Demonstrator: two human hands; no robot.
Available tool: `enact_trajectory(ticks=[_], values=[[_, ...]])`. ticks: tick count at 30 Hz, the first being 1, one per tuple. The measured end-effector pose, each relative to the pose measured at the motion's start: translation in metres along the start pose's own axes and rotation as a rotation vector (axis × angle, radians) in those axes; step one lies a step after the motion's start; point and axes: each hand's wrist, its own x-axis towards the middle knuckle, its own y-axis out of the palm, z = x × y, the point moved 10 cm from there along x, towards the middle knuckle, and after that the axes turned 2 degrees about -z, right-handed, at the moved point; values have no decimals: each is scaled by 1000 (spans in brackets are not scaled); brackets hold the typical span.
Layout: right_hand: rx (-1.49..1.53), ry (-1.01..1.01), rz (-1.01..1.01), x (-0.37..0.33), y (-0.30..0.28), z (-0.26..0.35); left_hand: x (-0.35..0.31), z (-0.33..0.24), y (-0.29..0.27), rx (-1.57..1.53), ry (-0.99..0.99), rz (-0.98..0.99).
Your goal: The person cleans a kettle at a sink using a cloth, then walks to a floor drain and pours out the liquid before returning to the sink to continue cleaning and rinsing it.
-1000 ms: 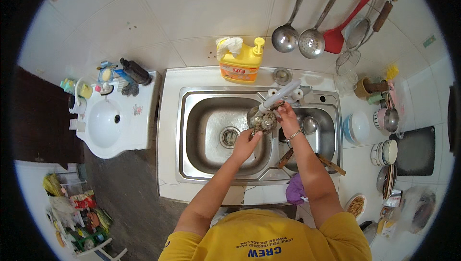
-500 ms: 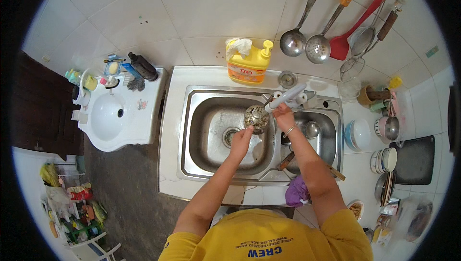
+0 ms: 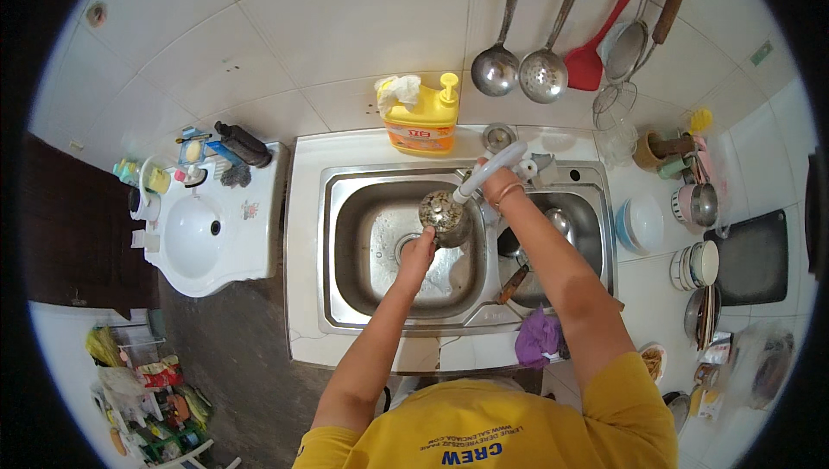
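Observation:
In my left hand [image 3: 419, 249] is a small round container [image 3: 445, 225] with dark and pale speckled contents, held over the large basin [image 3: 363, 270] of the steel sink. My thumb lies on its near side, the other fingers hidden beneath. The pale tap spout [image 3: 492, 168] ends just above the container. Behind the spout, my right hand [image 3: 498, 182] reaches to the base of the tap, its fingers mostly hidden. A wooden-handled utensil [image 3: 513, 284] and a metal ladle-like bowl [image 3: 558, 224] lie in the smaller basin at the right.
A yellow soap pump jug [image 3: 420, 128] stands behind the sink. Ladles [image 3: 496, 70] and a red spatula [image 3: 585, 67] hang on the wall. A purple cloth [image 3: 538, 337] lies at the front edge. Bowls [image 3: 641, 225] sit to the right, a white washbasin [image 3: 192, 214] to the left.
My right hand has moved farther away, up behind the spout at the tap. My left hand keeps the container under the spout. The whole view has shifted slightly.

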Motion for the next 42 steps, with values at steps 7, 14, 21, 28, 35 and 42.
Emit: enact_trajectory(ticks=[7,14,21,28,35,42], values=[[3,50,37,-9,-17,7,5,-2,-13,237,234,-76],[513,-188,285,-100,-38,-16,6,10,1,147,184,22],[828,69,270,-190,-51,-49,13,26,12,124,158,26],[754,-39,129,-218,-95,-19,5,13,-7,41,182,-46],[643,-311,-144,-170,-178,59,-21,-36,-51,554,293,-117],[548,-317,-178,-67,-225,112,2,-84,-89,625,442,-175]])
